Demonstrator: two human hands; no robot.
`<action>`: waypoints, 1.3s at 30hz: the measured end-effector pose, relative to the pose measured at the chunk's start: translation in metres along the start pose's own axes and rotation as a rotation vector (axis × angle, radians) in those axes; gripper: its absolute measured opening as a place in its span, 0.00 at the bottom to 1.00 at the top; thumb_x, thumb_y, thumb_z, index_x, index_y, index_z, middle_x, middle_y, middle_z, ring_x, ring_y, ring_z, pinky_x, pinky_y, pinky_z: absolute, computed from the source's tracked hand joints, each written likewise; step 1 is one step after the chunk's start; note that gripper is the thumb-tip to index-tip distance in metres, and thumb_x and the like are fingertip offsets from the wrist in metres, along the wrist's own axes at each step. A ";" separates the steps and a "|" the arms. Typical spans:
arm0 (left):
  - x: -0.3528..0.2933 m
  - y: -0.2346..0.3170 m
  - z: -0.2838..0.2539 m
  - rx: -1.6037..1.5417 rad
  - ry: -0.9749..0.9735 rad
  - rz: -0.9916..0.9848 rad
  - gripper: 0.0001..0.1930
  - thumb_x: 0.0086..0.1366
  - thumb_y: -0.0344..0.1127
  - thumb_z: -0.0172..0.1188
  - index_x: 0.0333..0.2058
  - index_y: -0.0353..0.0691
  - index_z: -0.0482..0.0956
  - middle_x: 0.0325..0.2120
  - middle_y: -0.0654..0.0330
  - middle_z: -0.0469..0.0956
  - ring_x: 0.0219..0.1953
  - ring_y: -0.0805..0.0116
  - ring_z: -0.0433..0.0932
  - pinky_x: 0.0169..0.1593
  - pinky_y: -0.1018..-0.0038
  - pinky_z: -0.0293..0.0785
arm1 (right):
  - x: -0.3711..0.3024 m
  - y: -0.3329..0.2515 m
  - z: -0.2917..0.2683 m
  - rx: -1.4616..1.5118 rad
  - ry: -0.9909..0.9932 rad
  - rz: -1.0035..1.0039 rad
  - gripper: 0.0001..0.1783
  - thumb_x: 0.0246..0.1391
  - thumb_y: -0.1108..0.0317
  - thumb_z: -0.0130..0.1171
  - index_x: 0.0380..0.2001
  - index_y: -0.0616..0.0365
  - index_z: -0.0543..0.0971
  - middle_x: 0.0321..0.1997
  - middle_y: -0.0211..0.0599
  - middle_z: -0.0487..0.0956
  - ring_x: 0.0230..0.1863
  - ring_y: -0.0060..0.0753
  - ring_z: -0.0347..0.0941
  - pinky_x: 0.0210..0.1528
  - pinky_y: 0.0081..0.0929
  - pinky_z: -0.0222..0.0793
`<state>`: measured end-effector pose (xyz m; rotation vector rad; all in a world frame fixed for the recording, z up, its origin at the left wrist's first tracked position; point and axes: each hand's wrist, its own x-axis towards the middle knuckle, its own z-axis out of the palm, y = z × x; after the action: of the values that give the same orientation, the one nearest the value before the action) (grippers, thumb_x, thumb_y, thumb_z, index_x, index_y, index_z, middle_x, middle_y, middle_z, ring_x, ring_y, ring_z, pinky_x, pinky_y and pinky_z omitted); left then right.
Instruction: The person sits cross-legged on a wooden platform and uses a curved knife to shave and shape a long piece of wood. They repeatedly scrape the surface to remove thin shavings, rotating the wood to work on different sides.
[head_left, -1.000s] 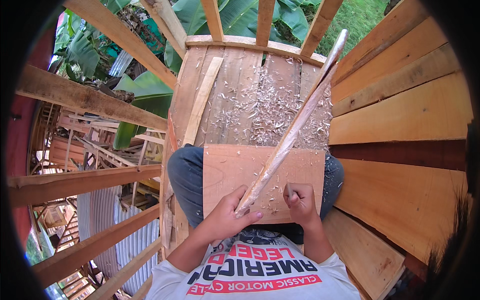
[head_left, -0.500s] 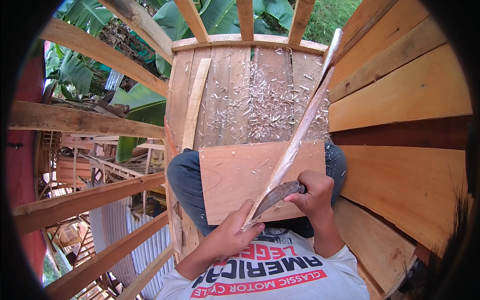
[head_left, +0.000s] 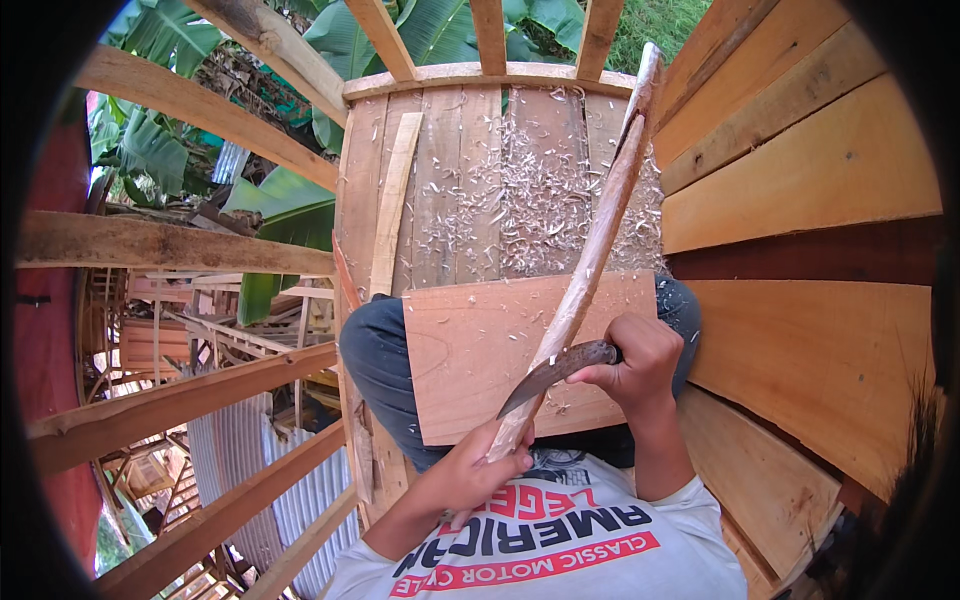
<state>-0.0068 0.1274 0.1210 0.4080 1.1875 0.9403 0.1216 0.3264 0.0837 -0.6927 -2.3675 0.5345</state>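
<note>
On my feed, left hand [head_left: 472,478] at the near edge of the lap board [head_left: 460,345], fingers clamped on a stick [head_left: 598,238] slanting past the far edge, knife [head_left: 555,371] across it (contact unclear to me), right hand [head_left: 645,358] near the right edge, fingers clamped round the knife handle.

Free room above the board [head_left: 465,350] left of the stick [head_left: 592,262], knife [head_left: 550,375] across its lower part

Beyond where I sit, pale shavings [head_left: 548,190] litter the plank floor [head_left: 362,180], thickest toward the far middle. A long wood strip [head_left: 397,205] lies on its left side. The board [head_left: 465,345] across my legs [head_left: 376,350] carries a few more shavings.
</note>
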 end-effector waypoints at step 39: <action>-0.003 -0.014 0.000 0.003 -0.093 -0.053 0.13 0.57 0.28 0.52 0.41 0.37 0.63 0.25 0.64 0.65 0.18 0.79 0.65 0.21 0.81 0.64 | 0.030 0.070 -0.018 0.122 0.161 0.639 0.36 0.52 0.36 0.52 0.16 0.65 0.70 0.09 0.40 0.60 0.14 0.35 0.57 0.20 0.33 0.56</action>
<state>-0.0012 0.1167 0.1132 0.4164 1.1105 0.8648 0.1375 0.4020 0.0740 -1.3862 -1.9174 0.8418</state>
